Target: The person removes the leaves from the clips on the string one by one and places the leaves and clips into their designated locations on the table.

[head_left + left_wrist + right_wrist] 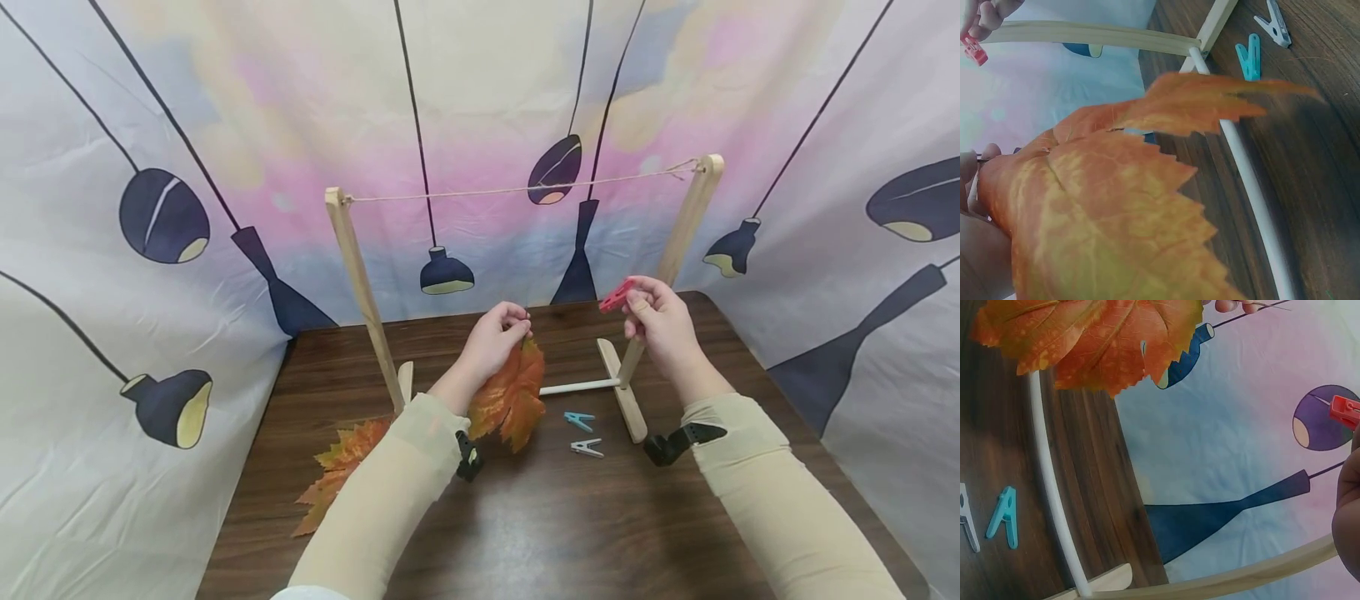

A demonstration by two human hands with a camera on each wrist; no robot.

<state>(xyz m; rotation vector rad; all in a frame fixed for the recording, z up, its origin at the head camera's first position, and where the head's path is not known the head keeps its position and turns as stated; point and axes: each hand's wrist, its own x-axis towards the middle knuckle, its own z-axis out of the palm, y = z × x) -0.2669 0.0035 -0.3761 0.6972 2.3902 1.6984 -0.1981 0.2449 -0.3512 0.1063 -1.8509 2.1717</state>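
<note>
My left hand (pixel 497 340) pinches the stem of an orange artificial maple leaf (pixel 513 396), which hangs below the fingers above the table. In the left wrist view the leaf (pixel 1104 206) fills much of the picture and partly covers the hand. Off to the right, my right hand (pixel 660 321) holds a red clothespin (pixel 617 295) between thumb and fingers, in front of the right post. Both hands are below the string (pixel 480 192) tied between two wooden posts. On the table lie a blue clothespin (pixel 579 420) and a grey-white clothespin (pixel 587 448).
A second orange leaf (pixel 345 467) lies on the dark wooden table (pixel 525 533) at left, partly hidden by my left sleeve. The wooden stand's left post (pixel 363 292) and right post (pixel 690 221) rise behind, with a white rod (pixel 579 387) low between them. Printed cloth hangs around.
</note>
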